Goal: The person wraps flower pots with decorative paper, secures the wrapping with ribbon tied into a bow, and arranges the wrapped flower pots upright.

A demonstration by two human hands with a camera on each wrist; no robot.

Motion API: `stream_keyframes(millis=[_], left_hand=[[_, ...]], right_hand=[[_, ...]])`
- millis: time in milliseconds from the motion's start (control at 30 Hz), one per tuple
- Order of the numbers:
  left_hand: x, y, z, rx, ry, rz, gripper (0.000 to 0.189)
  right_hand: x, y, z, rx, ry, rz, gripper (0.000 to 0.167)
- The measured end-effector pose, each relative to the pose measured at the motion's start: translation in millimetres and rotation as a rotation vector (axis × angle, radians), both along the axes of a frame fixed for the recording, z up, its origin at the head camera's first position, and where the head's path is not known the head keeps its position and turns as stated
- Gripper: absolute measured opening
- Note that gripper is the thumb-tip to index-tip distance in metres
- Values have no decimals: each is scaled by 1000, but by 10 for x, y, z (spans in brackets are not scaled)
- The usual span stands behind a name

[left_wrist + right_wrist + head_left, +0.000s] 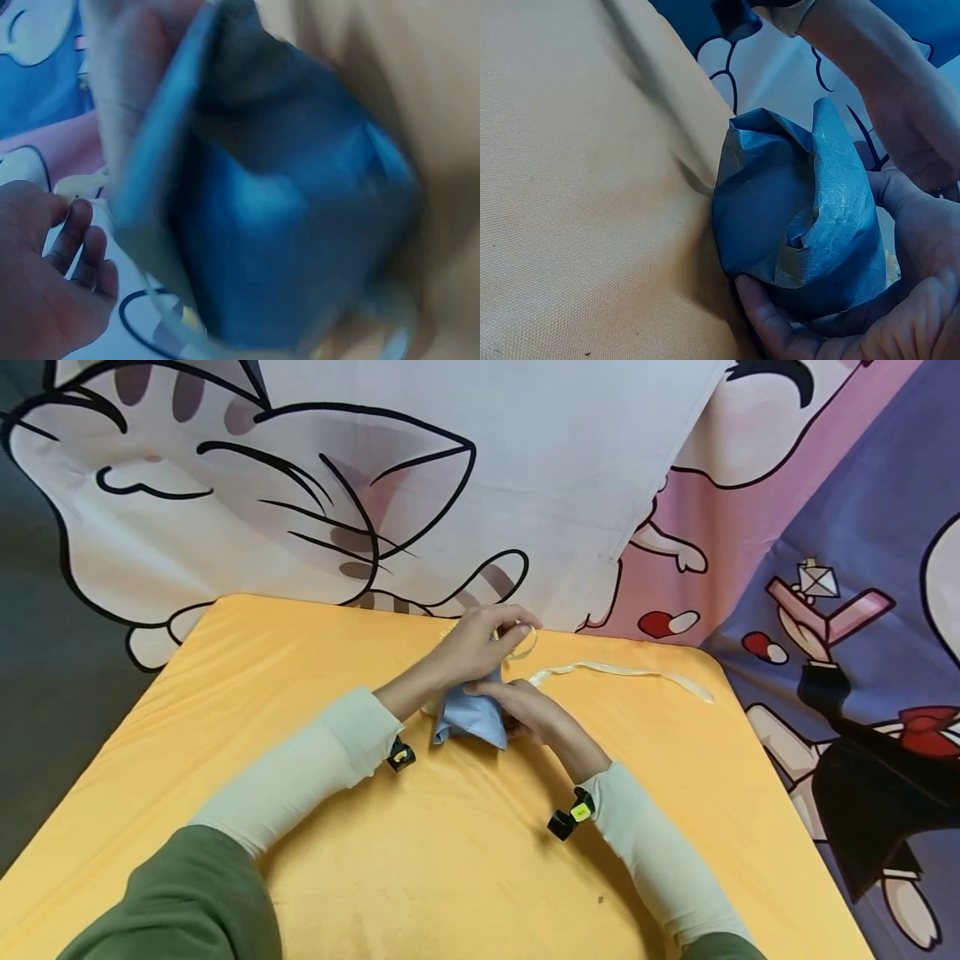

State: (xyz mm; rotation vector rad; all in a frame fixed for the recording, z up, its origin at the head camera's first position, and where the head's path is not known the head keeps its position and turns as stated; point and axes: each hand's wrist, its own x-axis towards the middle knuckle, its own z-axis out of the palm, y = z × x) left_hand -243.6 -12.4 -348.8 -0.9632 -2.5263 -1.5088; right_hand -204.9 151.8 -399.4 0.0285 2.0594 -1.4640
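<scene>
A blue paper wrap [470, 714], gathered at its top and flaring at its lower end, is held above the yellow cloth. Around its side my right hand [528, 706] grips it, thumb on the near face and fingers beneath, as the right wrist view shows with the wrap's open end [769, 202]. My left hand [476, 643], beyond the right one, pinches a cream ribbon [527, 647] between thumb and fingers. The ribbon's other length [622, 670] trails right across the cloth. Small yellow bits [891, 266] show behind the wrap; their kind is unclear.
A yellow cloth [420, 860] covers the table. Behind it hangs a white curtain [570, 468] printed with a cartoon cat, and on the right a pink and blue printed one [847, 543]. A tiny dark speck [600, 899] lies near the right forearm.
</scene>
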Motion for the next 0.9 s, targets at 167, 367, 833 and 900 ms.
stream_keyframes(millis=[167, 367, 833, 900], left_hand=[[-23, -19, -19, 43, -125, -76, 37], [83, -266, -125, -101, -163, 127, 40], [369, -842, -527, -185, -956, 105, 91], [354, -825, -569, -146, -963, 97, 89]], right_hand=[[4, 15, 7, -8, 4, 5, 52], [1, -1, -16, -10, 9, 12, 50], [-8, 0, -8, 31, 23, 3, 62], [-4, -1, -19, 28, 15, 5, 59]])
